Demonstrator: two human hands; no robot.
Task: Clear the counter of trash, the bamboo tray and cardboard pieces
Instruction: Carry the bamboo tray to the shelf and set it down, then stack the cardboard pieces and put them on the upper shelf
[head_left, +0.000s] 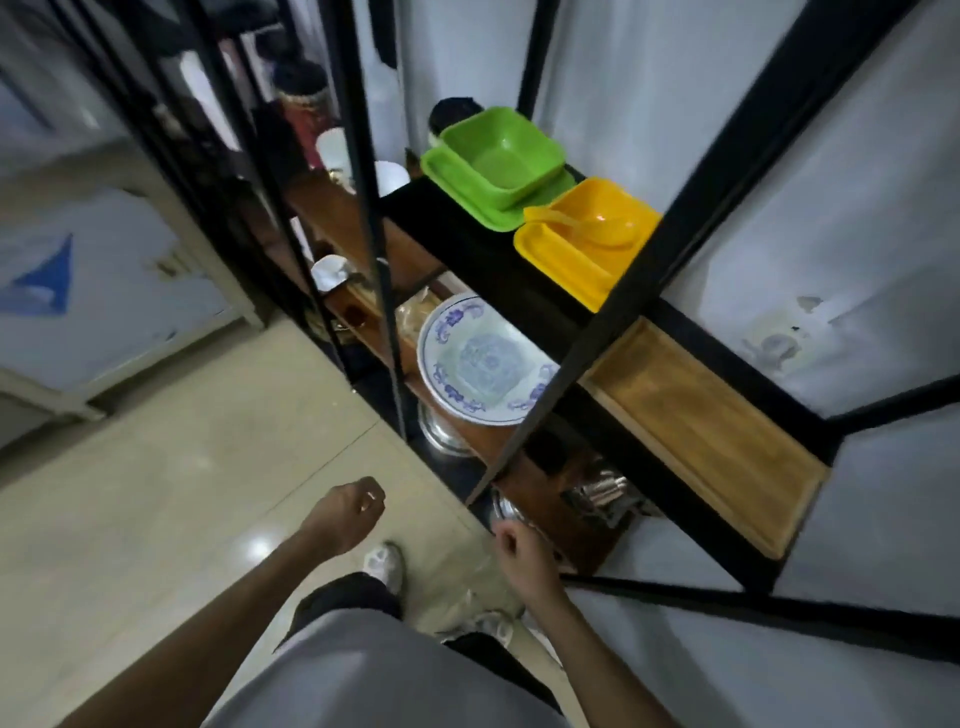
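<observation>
The bamboo tray (706, 436) lies flat on the top black shelf of a metal rack (613, 322), at its right end against the white wall. Nothing is in the tray. My left hand (353, 514) hangs low over the floor, fingers curled shut and holding nothing. My right hand (519, 556) is also curled into a loose fist, empty, just in front of the rack's lower shelves and well below the tray. No trash or cardboard is in sight.
A green bowl on a green plate (493, 166) and a yellow dish with a spoon (582, 239) share the top shelf. A blue-patterned plate (483, 358), metal pots and cutlery fill lower shelves. The tiled floor (182, 467) stretches left; my shoes (387, 564) stand close to the rack.
</observation>
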